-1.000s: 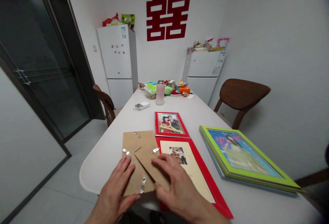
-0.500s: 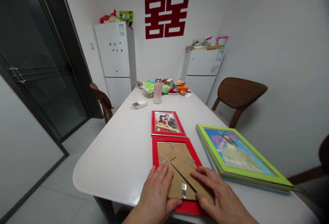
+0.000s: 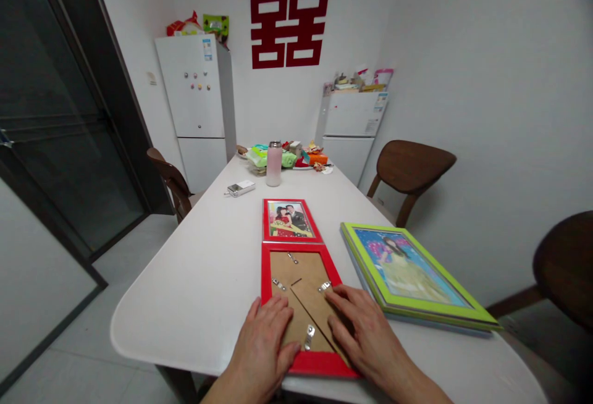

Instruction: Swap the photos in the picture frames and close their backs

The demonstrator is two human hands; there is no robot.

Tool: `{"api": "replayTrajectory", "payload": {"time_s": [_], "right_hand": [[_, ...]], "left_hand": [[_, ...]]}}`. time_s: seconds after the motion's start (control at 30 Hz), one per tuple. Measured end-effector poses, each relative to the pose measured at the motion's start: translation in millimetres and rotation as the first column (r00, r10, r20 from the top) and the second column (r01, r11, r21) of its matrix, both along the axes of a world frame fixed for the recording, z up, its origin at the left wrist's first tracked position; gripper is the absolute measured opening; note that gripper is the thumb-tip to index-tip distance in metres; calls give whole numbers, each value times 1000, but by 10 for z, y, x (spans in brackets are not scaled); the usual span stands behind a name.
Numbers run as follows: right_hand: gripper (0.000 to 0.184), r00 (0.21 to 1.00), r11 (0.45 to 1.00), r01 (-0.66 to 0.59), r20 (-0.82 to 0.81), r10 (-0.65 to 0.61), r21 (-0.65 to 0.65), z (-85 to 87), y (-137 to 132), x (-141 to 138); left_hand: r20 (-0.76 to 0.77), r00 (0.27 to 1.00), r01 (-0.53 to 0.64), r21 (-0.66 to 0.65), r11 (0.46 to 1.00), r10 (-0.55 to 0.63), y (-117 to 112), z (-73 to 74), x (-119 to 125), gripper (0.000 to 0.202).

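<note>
Two hands at the near side of the table: left hand [image 3: 266, 345] and right hand [image 3: 365, 336], both laid flat, palms down, fingers stretched out and slightly spread, gripping nothing, only pressing on the brown backing board [image 3: 301, 271] of a red frame [image 3: 265, 280] lying face down. Four small metal clips [image 3: 309, 333] on that board: one just ahead of the left fingertips, one at the right fingertips, one between the two thumbs, one farther ahead near the board's far edge. Three picture frames in all: the face-down red frame under the fingers; a smaller red frame [image 3: 290, 220], face up, straight beyond the fingertips and touching its far edge; a large green frame [image 3: 407, 268] just to the right of the right-hand fingers, contact with the red border hidden by that hand. Near edge of the red frame close to the rim of the white table [image 3: 204, 280], beneath the wrists. Left of the left-hand fingers, a broad bare stretch of tabletop out to the rounded corner. Far ahead of the fingertips and well apart: one pink bottle [image 3: 273, 164], one small silver device [image 3: 239, 188], a heap of packets [image 3: 296, 155] at the far end. Three brown chairs [image 3: 410, 166] around the table, two to the right of the fingers, one to the left. Two white fridges [image 3: 197, 92] against the back wall.
</note>
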State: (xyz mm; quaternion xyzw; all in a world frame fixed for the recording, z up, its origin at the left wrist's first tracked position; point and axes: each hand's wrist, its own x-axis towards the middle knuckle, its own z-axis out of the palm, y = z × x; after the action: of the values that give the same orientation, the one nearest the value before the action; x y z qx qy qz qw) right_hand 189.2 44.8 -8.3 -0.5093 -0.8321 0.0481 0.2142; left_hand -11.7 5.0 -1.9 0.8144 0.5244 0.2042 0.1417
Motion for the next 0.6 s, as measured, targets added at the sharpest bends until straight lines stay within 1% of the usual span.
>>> {"api": "replayTrajectory", "payload": {"time_s": [0.07,0.13,0.2,0.33,0.5,0.57,0.6], "right_hand": [[34,998,998,58,35,-59,27,8,86,-19],[34,992,994,106,65,-108,39,8,158,-47],[33,990,992,123,71,-125,30,4,201,-69],[30,994,996,90,55,-90,-1,-11,218,-60],[35,996,997,70,61,-71,14,-17,155,-21],[35,998,999,22,59,-24,37,5,73,-33],[34,998,999,-31,55,29,40,24,20,-48]], "left_hand": [[26,999,43,27,999,-44,-10,-46,-41,45],[32,996,80,26,996,-81,-20,-82,-77,59],[22,996,81,6,997,-81,-28,-102,-91,70],[9,999,32,-23,999,-32,-28,-91,-68,72],[-8,1000,23,-27,999,-23,-25,-41,-49,71],[-21,1000,20,-41,999,-21,-29,-23,-54,70],[-28,999,24,-49,999,-25,-31,-16,-57,69]]}}
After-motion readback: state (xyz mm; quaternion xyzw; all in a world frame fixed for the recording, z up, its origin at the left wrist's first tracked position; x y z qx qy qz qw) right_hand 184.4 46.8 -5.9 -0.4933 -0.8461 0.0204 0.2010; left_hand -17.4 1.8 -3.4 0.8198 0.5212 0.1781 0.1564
